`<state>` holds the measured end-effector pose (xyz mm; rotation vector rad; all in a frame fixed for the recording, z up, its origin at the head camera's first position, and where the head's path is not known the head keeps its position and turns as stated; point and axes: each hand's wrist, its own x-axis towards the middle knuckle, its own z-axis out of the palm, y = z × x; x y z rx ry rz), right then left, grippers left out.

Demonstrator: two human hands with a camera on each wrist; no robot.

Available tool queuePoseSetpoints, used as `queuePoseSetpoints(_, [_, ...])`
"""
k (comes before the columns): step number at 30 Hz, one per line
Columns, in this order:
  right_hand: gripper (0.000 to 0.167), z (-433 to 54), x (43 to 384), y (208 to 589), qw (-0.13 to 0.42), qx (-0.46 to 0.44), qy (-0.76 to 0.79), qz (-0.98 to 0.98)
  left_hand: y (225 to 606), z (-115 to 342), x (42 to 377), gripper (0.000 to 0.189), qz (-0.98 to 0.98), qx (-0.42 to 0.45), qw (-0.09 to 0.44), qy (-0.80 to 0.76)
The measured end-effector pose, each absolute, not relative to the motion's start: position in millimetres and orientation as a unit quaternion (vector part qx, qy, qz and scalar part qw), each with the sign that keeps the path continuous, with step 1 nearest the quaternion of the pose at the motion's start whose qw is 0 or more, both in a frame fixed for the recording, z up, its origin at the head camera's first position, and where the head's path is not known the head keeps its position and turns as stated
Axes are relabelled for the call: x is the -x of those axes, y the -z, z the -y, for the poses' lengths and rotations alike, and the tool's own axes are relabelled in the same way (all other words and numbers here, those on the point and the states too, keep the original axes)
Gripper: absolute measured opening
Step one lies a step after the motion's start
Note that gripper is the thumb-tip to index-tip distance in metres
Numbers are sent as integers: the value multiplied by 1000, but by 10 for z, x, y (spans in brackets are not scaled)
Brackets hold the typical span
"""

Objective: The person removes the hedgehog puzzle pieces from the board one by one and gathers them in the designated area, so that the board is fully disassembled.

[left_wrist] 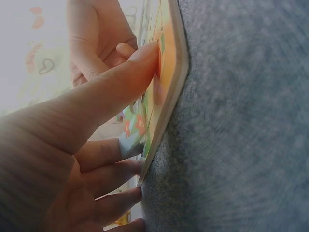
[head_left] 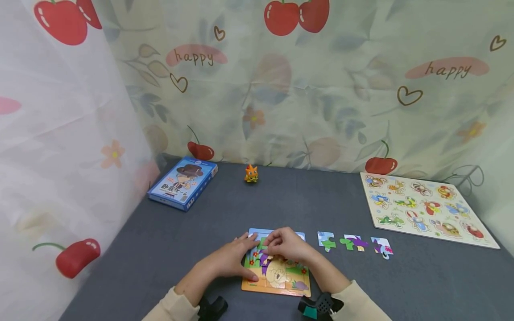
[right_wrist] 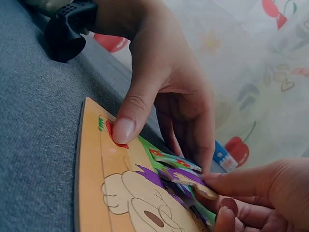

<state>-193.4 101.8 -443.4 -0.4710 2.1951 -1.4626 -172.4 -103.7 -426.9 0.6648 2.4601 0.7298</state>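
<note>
Head view, and here we are: the puzzle board (head_left: 277, 289) lies flat on the grey bench (head_left: 305, 200), right in front of me, both grips at work over it. My left grip (head_left: 234, 257) is spread wide, thumb laid on the orange lower part, fingers stretched out along the left side. And my right grip (head_left: 290, 245)? It's over the upper middle, closed to a tight pinch! The right wrist view has it: thumb and finger on a purple piece (right_wrist: 186, 176), tilted just above the board. Right beside it, a flowered piece (right_wrist: 176, 160) sits raised at my left fingers; whether they pinch it or merely touch it, I can't tell.

Out to the right of the board, three loose ones in a row: a blue-and-green piece (head_left: 323, 238), a green-and-purple piece (head_left: 354, 243), and a purple-and-white piece (head_left: 383, 247). Farther right lies the big insect board (head_left: 429, 209), with the blue box (head_left: 182, 183) at the back left and a little orange figure (head_left: 251, 174) standing near the cherry-print curtain (head_left: 289, 107).
</note>
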Motion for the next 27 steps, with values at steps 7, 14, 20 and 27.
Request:
queuePoseSetpoints(7, [19, -1062, 1916, 4434, 233, 158, 551, -786, 4253, 1026, 1721, 84, -899, -239, 250, -268])
queuePoseSetpoints(14, [22, -1221, 1900, 4419, 240, 154, 550, -785, 4248, 1021, 1719, 84, -901, -239, 248, -265])
queuePoseSetpoints(20, [23, -1418, 1893, 4413, 232, 147, 543, -793, 4247, 1014, 1721, 84, -902, -235, 250, -263])
queuePoseSetpoints(27, [27, -1660, 1845, 4377, 221, 137, 534, -804, 4244, 1010, 1712, 83, -902, -233, 252, -263])
